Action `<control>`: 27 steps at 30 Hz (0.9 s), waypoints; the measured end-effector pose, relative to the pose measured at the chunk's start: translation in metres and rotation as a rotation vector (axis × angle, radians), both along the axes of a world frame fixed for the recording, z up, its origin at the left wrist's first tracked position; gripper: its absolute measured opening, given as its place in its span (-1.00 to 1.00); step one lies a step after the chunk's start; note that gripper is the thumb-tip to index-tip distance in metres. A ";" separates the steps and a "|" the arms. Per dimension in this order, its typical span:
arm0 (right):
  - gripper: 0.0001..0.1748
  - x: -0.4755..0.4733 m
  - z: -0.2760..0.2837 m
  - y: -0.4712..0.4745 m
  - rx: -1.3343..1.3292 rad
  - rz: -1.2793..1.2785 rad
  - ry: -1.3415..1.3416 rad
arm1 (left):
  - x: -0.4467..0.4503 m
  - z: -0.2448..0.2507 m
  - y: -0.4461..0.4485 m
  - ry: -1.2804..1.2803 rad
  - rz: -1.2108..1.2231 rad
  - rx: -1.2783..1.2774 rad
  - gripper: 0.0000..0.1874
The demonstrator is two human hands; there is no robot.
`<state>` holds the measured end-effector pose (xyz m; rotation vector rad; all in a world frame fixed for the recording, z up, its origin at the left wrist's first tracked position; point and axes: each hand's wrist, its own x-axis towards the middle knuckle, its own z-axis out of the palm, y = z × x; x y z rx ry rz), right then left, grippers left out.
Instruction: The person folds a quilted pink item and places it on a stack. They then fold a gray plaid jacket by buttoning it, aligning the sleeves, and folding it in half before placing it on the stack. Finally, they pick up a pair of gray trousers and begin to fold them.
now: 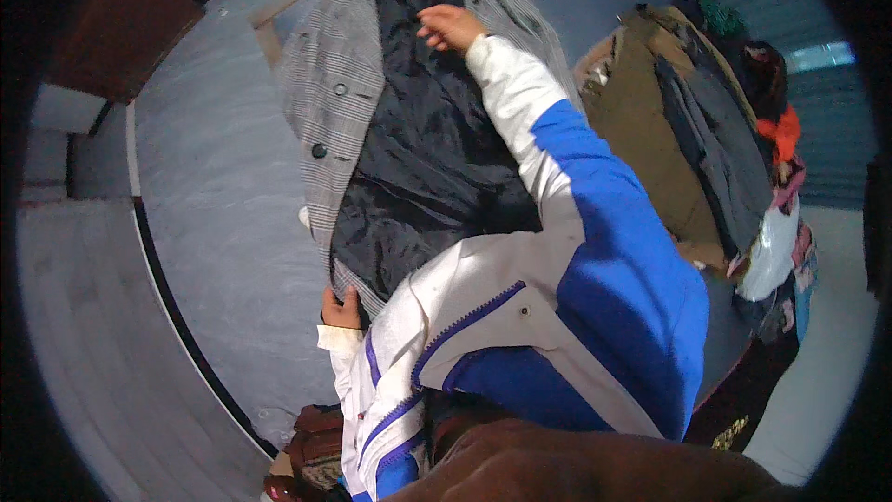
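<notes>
A grey plaid coat (334, 111) lies spread out before me, its front opened to show the black lining (432, 146). Dark buttons run down its left front panel. At the coat's lower left corner, my left hand (341, 308) has the hem between thumb and fingers. Higher up, near the collar end, my right hand (451, 28) is over the lining with its fingers loosely bent and nothing visible in them. Whether it touches the cloth is hard to tell. My white and blue jacket sleeve (578, 132) hides part of the coat's right side.
Beneath the coat is a grey-blue surface (209, 209) with a dark border. An olive-brown garment (627, 118) and a dark garment (718, 139) lie at right, beside other clothes. Brown items (317, 443) sit at lower left. A brown cabinet (118, 21) stands upper left.
</notes>
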<state>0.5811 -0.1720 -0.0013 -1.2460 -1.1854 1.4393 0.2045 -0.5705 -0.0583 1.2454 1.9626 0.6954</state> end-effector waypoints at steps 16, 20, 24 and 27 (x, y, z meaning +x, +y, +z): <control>-0.60 0.111 -0.053 -0.209 0.223 0.103 -1.095 | 0.100 0.080 0.104 0.105 -0.549 0.435 -0.62; -0.75 0.062 -0.034 -0.214 0.531 0.216 -0.994 | 0.147 0.091 0.111 -0.070 -0.773 0.376 -0.61; -0.68 0.028 -0.041 -0.239 0.484 0.447 -0.805 | 0.182 0.082 0.129 -0.194 -0.795 0.304 -0.58; -0.70 0.040 -0.054 -0.245 0.353 0.398 -0.781 | 0.209 0.061 0.140 -0.085 -0.964 0.449 -0.55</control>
